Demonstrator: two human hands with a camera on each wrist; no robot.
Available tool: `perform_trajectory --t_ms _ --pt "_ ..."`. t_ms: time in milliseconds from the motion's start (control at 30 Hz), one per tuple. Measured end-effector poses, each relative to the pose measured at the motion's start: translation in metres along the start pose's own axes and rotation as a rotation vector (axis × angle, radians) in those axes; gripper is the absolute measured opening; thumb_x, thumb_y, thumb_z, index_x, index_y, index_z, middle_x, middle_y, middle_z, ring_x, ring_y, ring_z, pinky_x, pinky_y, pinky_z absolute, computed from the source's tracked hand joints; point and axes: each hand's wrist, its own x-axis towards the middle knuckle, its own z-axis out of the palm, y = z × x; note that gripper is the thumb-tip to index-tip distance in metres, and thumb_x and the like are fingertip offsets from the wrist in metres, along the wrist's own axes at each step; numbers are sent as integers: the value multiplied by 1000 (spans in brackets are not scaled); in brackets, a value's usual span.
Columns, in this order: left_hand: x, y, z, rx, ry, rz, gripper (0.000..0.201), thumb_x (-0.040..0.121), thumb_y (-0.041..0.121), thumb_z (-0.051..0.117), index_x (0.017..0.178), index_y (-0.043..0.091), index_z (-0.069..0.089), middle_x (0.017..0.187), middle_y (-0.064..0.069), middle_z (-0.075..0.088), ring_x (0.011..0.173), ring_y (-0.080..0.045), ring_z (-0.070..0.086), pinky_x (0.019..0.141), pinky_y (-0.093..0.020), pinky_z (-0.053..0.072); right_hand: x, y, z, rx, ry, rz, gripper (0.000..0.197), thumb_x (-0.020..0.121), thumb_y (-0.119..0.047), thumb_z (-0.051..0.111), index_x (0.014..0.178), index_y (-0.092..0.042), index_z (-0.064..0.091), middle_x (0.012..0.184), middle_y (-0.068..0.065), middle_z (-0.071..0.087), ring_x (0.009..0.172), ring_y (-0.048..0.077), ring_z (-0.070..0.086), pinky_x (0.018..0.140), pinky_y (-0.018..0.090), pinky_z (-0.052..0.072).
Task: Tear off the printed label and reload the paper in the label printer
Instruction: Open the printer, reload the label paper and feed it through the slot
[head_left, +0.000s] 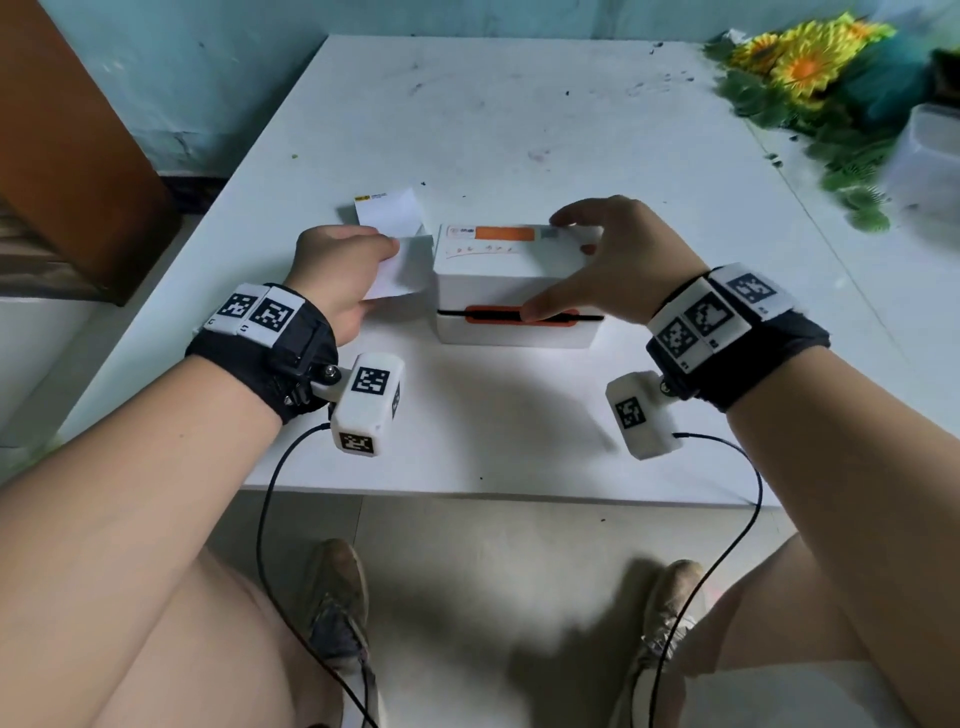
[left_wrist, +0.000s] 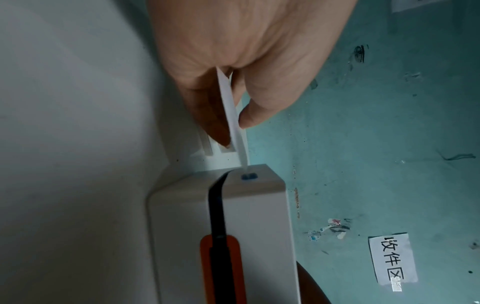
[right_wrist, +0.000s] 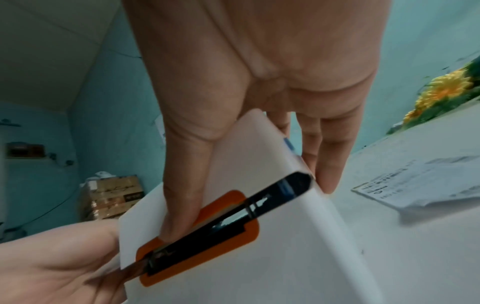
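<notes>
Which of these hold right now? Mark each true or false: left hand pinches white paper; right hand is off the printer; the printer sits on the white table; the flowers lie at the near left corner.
1. The left hand pinches a white paper. True.
2. The right hand is off the printer. False: it spans the top, thumb at the orange slot.
3. The printer sits on the white table. True.
4. The flowers lie at the near left corner. False: far right.

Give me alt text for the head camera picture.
A person's right hand spans a white label printer on a white table, thumb at its orange-edged slot, while the left hand pinches a white paper sheet beside it.
</notes>
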Motion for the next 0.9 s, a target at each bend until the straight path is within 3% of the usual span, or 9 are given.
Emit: perform_trajectory --t_ms 133,233,333,400,467,500,633,767,900 --pt "5 -1 -3 -3 66 11 14 93 2 79 89 15 78 104 -11 79 110 -33 78 109 -48 61 -16 -8 3 -22 -60 -46 98 54 -52 100 143 -31 63 131 -6 58 110 13 53 86 29 43" --pt "8 -2 -6 -30 128 -3 11 89 6 80 99 11 81 118 -17 81 114 -35 79 105 -54 63 -24 -11 0 11 -92 -48 96 55 -57 99 142 -32 67 122 -14 61 109 8 54 88 27 43" --pt "10 -2 -8 -39 134 4 12 89 6 79 100 10 80 106 -13 79 111 -33 79 106 -53 63 -24 -12 -4 129 -102 9 98 50 -66 97 138 -31 70 126 -16 67 113 6 61 92 25 44" --pt "10 -2 -7 -69 106 4 10 92 -1 74 95 8 76 101 -12 71 100 -31 75 95 -45 68 -19 -11 -6 218 -98 42 101 49 -72 94 137 -30 69 127 -15 71 117 6 66 96 27 47" --pt "11 -3 -4 -111 62 -1 14 93 -10 69 94 3 70 101 -16 64 92 -30 67 67 -31 68 -14 -9 -5 333 -78 77 92 54 -72 93 132 -29 71 119 -6 77 110 12 74 92 30 55" --pt "12 -4 -3 -124 46 -4 17 92 -13 68 91 4 67 98 -17 60 90 -29 64 61 -26 64 -11 -7 -3 416 -77 96 84 59 -69 93 128 -25 74 114 1 80 104 15 78 89 32 59" --pt "19 -8 2 -188 21 -7 33 91 -18 67 72 8 56 91 -15 53 87 -28 58 62 -25 61 1 2 4 674 -83 159 76 70 -66 87 123 -12 76 107 5 83 101 26 81 99 45 62" --pt "24 -13 13 -193 -13 26 23 92 -17 59 85 4 63 91 -15 57 79 -26 61 63 -26 61 13 5 8 731 -142 213 72 72 -71 81 125 -23 75 114 3 84 107 26 80 105 50 56" --pt "29 -14 21 -183 -43 22 26 86 -15 54 71 4 61 74 -9 56 63 -23 56 60 -29 51 16 5 6 758 -196 213 63 77 -67 80 125 -28 76 116 1 83 110 25 79 109 51 53"
